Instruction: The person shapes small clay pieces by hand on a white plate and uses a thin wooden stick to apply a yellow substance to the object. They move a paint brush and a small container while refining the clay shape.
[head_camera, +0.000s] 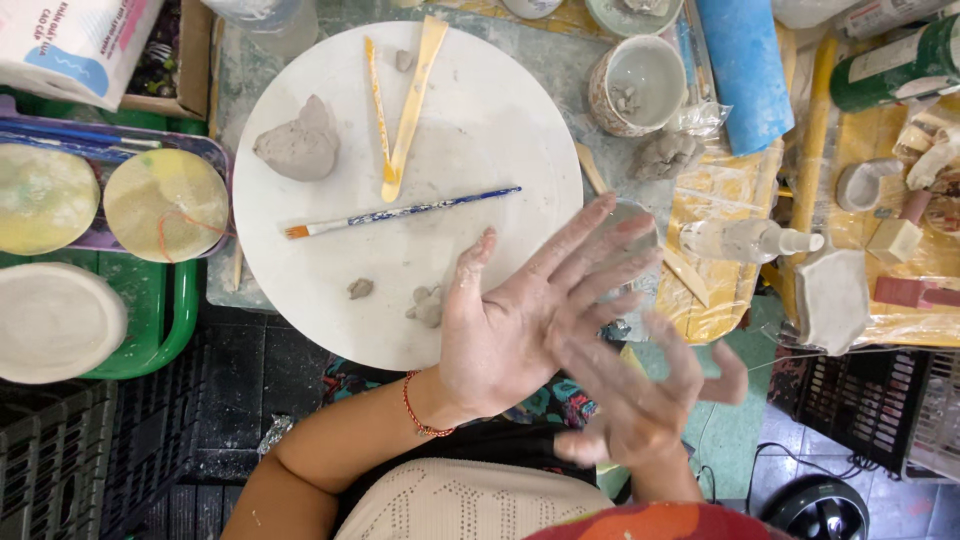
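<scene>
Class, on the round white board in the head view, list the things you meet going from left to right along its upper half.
Grey clay lump → thin yellow modelling tool → small clay bit → wide wooden modelling tool.

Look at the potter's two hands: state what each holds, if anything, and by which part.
Nothing is held: the left hand and right hand are open, clay-smeared, fingers spread.

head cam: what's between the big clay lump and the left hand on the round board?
The blue-handled paintbrush crosses between the clay lump and left hand; small clay bits lie near the thumb.
</scene>
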